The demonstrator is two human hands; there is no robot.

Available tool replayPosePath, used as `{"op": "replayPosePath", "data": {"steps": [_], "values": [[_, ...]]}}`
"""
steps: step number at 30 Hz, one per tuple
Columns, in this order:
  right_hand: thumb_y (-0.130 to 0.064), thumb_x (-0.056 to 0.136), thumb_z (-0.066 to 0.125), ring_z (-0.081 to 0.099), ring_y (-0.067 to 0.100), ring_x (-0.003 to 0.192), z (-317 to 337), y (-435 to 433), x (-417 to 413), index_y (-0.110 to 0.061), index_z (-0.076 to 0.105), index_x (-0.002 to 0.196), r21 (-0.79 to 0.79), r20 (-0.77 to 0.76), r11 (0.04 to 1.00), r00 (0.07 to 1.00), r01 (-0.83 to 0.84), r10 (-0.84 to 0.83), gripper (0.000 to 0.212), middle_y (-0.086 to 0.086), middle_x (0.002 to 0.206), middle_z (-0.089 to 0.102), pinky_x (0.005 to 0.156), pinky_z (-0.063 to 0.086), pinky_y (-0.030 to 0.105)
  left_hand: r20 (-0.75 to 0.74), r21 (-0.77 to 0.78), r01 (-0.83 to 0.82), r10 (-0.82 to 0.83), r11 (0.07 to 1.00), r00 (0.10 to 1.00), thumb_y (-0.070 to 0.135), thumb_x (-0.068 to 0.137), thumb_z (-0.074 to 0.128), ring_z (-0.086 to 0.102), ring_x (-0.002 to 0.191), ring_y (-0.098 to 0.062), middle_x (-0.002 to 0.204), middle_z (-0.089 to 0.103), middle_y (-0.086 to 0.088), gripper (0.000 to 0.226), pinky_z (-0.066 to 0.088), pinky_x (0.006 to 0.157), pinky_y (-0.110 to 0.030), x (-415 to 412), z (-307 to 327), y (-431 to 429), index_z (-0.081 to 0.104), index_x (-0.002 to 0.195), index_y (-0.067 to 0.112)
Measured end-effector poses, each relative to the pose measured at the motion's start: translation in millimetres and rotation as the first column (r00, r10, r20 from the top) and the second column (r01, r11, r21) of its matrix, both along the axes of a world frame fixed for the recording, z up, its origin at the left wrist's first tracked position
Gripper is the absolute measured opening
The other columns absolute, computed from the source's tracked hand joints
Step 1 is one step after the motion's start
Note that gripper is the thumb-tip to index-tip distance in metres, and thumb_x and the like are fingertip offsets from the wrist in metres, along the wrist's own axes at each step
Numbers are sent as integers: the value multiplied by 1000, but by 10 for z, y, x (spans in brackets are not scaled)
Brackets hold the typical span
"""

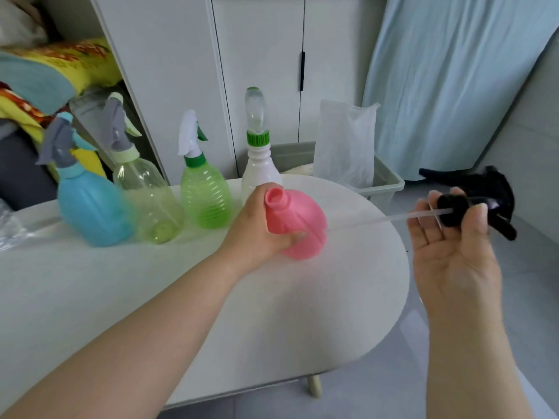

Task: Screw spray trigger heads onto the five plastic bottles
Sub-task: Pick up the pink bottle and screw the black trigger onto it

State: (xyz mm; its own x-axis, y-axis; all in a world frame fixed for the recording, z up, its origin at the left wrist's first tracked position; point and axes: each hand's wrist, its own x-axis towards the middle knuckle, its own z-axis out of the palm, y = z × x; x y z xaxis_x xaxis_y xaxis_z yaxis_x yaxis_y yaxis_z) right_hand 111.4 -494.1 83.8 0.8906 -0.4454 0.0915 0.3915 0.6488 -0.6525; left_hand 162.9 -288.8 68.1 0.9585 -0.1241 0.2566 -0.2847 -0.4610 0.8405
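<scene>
My left hand (257, 228) grips a pink bottle (299, 225) by its body, tilted, with its open neck pointing up and left. My right hand (453, 255) holds a black spray trigger head (481, 204) by its collar, off the table's right edge. Its clear dip tube (378, 219) points left toward the pink bottle, tip just short of the bottle's side. Behind stand a blue bottle (90, 210), a clear yellowish bottle (151, 204) and a green bottle (205, 198), each with a trigger head on. A white bottle (260, 173) carries a green collar and clear cap.
The white oval table (211, 297) ends just right of the pink bottle. A grey bin (384, 182) with a white plastic bag (344, 140) stands behind it. Crumpled clear plastic (12, 228) lies at the table's left. White cabinets and a blue curtain fill the back.
</scene>
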Motion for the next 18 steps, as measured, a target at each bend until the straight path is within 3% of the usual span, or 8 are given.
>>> {"op": "replayPosePath", "data": {"steps": [5,8,11,13,15,18], "values": [[-26,88,45,68,5,72,182,170,-123,-18,57,83,27,37,999,999,24,-25,16,-9,68,73,72,56,20,165,83,-49,35,995,986,12,76,65,53,96,-17,102,56,1,34,38,85,-22,-168,94,96,55,108,11],[-22,91,44,68,2,73,160,218,-130,-18,55,85,30,10,998,999,53,-53,14,-10,66,73,72,56,20,143,268,-56,18,962,990,24,75,68,48,113,-24,121,54,-6,35,35,97,-29,-110,80,48,61,108,13],[-23,92,44,68,1,76,64,130,-48,-20,55,88,22,-27,995,995,100,-99,12,-12,71,73,75,56,24,141,180,-119,94,976,986,28,73,69,43,120,-22,128,47,-8,50,30,97,-24,-20,62,-69,51,116,11],[-30,93,41,67,0,83,-51,17,31,-25,55,91,-16,-79,992,989,125,-126,16,-14,85,71,82,49,27,151,127,-117,97,985,984,32,71,70,39,124,-21,133,43,-7,63,28,98,-24,50,58,-199,42,124,11],[-38,93,37,61,0,93,-235,-60,103,-30,56,93,-59,-170,991,977,117,-126,21,-17,98,65,95,36,32,155,170,-87,60,982,986,40,72,67,34,129,-21,140,38,-7,72,27,105,-33,154,43,-394,34,131,15],[-37,95,34,52,3,110,-478,-119,252,-33,56,89,-45,-303,995,948,88,-97,23,-19,98,60,106,24,35,88,378,-8,-27,926,996,44,85,47,19,138,-21,150,23,-2,60,19,112,-46,391,29,-758,24,137,27]]}}
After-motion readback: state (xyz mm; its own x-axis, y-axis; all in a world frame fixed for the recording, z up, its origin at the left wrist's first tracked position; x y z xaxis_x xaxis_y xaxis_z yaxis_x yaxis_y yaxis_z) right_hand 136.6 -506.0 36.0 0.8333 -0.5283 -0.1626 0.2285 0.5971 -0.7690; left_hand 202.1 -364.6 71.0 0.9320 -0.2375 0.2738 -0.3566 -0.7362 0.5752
